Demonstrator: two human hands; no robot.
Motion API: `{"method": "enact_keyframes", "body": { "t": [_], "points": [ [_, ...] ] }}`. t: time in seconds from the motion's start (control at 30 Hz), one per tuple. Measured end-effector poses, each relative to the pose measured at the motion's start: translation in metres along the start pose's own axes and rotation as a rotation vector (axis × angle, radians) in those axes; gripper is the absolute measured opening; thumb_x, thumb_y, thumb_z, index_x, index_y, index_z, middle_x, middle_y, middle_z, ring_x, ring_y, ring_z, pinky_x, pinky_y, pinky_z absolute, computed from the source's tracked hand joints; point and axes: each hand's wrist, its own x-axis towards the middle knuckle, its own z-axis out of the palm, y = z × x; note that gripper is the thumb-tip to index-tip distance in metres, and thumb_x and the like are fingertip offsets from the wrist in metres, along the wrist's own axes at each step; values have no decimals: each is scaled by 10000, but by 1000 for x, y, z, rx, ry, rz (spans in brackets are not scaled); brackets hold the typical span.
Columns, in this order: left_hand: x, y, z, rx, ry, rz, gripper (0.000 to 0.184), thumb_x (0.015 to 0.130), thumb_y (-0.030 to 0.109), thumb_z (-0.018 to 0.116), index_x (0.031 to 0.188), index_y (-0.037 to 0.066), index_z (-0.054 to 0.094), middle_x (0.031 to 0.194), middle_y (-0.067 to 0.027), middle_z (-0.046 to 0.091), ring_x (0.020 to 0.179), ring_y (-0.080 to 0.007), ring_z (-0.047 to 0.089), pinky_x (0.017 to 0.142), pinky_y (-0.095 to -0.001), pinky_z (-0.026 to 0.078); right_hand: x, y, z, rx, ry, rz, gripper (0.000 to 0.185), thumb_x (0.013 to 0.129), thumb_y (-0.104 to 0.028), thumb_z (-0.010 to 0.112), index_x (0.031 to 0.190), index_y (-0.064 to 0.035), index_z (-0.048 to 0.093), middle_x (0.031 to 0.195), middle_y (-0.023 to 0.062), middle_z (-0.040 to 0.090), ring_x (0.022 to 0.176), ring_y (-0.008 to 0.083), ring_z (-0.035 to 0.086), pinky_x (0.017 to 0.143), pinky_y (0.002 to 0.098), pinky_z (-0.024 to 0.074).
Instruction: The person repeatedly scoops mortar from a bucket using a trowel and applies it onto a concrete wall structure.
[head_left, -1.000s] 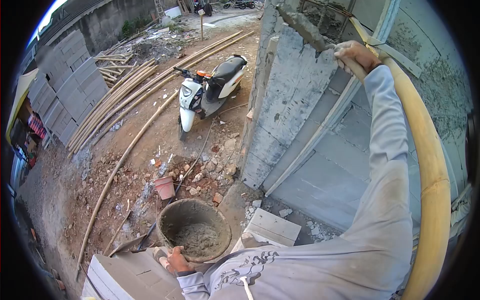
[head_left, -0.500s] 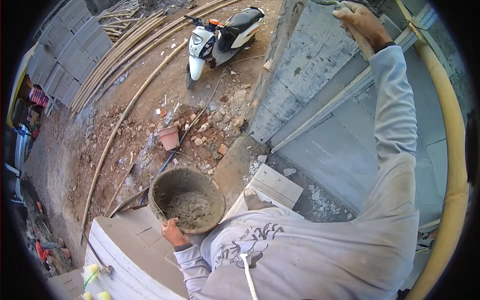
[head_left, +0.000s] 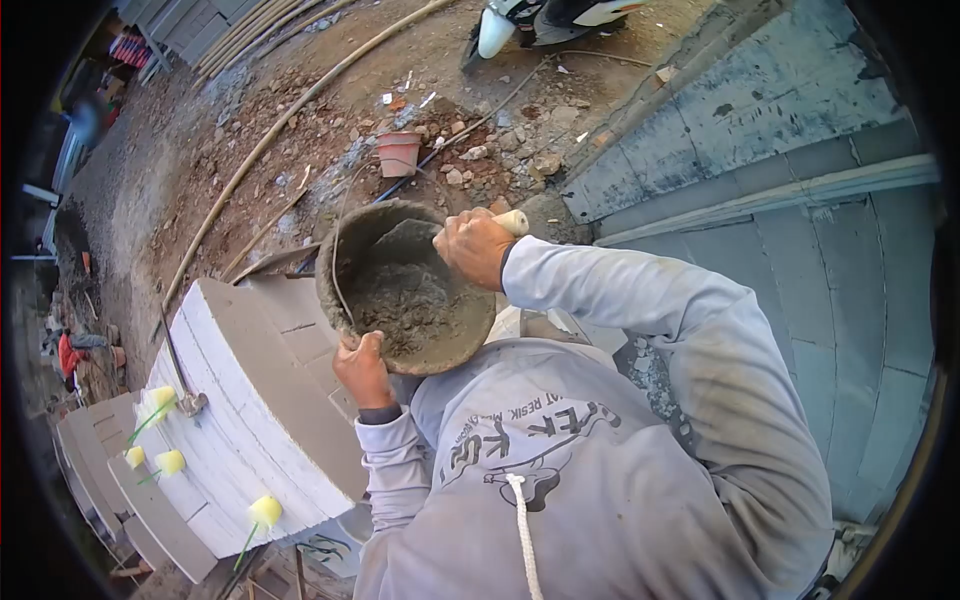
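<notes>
Bucket (head_left: 478,335) rim is what the left hand (head_left: 364,372) has hold of, fingers curled at the near left edge, while the right hand (head_left: 476,246) is wrapped round a trowel (head_left: 514,222), its pale butt poking out past the fist and its blade hard to make out at the bucket's mouth. Inside sits wet grey mortar (head_left: 410,300), likely dense, gritty and soft, so the bucket should feel heavy and want to swing; the thick rim looks a surer hold than the thin wire (head_left: 337,240) at its left side, though wet mortar may make it slick. It sits just in front of the shirt (head_left: 610,500), beside pale blocks (head_left: 270,370) that look stiff but easily chipped; its base is hidden. Farther out are a pink pot (head_left: 399,154) and a scooter (head_left: 550,18). On the shirt "RESIK" can be read, the larger letters only partly; I can read no brand on bucket or trowel
</notes>
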Motion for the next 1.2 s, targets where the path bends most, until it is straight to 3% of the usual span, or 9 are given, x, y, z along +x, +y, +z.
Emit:
{"method": "enact_keyframes", "body": {
  "t": [0.1, 0.17, 0.3, 0.4, 0.47, 0.53, 0.7, 1.0, 1.2],
  "points": [
    [-3, 2, -5, 53, 20, 47, 81, 724, 21, 622, 794, -6, 592, 729, 5, 566, 649, -98, 498, 612, -245, 427, 40, -8, 4, -93, -140, -70, 150, 759, -183, 597, 836, -81, 676, 770, 77, 667, 721, 241, 648, 519, 470, 487],
    [0, -6, -12, -23, 55, 25, 77, 729, 20, 618, 795, -5, 586, 712, 10, 554, 643, -93, 485, 607, -245, 422, 47, -17, 29, 73, -53, 6, 123, 759, -180, 603, 774, -101, 695, 735, 67, 672, 716, 237, 652, 481, 489, 476],
    [-11, -10, -10, 30, 27, 63, 82, 741, 33, 627, 788, -11, 577, 701, 19, 537, 639, -90, 460, 598, -242, 410, 62, -51, 33, 109, -520, -68, 154, 769, -178, 598, 809, -91, 719, 841, 60, 701, 823, 267, 677, 541, 527, 508],
    [-17, -13, -10, 61, 129, 58, 228, 704, 111, 671, 701, -55, 514, 588, -73, 492, 570, -127, 432, 541, -316, 398, 54, -31, 16, 209, -543, -221, 179, 746, -181, 617, 838, -65, 717, 885, 115, 696, 861, 278, 673, 683, 442, 539],
    [-23, -4, -14, 110, 181, 145, 216, 718, 104, 673, 742, -65, 540, 616, -62, 515, 585, -130, 443, 554, -312, 405, 40, -29, 19, 284, -621, -273, 230, 703, -197, 640, 856, -38, 706, 878, 154, 685, 863, 307, 663, 761, 363, 530],
    [-29, 9, -5, 3, 156, 148, 197, 739, 85, 661, 804, -74, 566, 667, -53, 550, 610, -134, 465, 573, -305, 416, 24, -39, 25, 374, -666, -227, 290, 660, -210, 663, 905, -59, 700, 876, 155, 682, 859, 307, 662, 739, 396, 534],
    [-27, 5, -12, -152, 148, 167, 205, 769, 35, 617, 936, -73, 568, 821, -77, 617, 716, -142, 545, 679, -269, 462, -5, -76, 24, 771, -443, -157, 237, 594, -144, 613, 762, 11, 677, 787, 225, 656, 767, 385, 652, 673, 436, 535],
    [-18, 12, -36, -195, 0, 16, 236, 755, 23, 575, 981, -42, 552, 926, -91, 607, 784, -166, 581, 736, -289, 476, -17, -50, -1, 782, -286, -82, 219, 583, -122, 604, 749, 6, 667, 746, 231, 644, 750, 398, 644, 674, 456, 524],
    [-6, -16, -39, -248, 20, -17, 162, 737, 1, 587, 894, -12, 548, 848, -70, 594, 737, -170, 581, 688, -296, 487, -49, -35, -5, 707, -206, 26, 219, 574, -142, 620, 740, -9, 671, 775, 227, 651, 768, 376, 651, 685, 441, 529]
  ]
}}
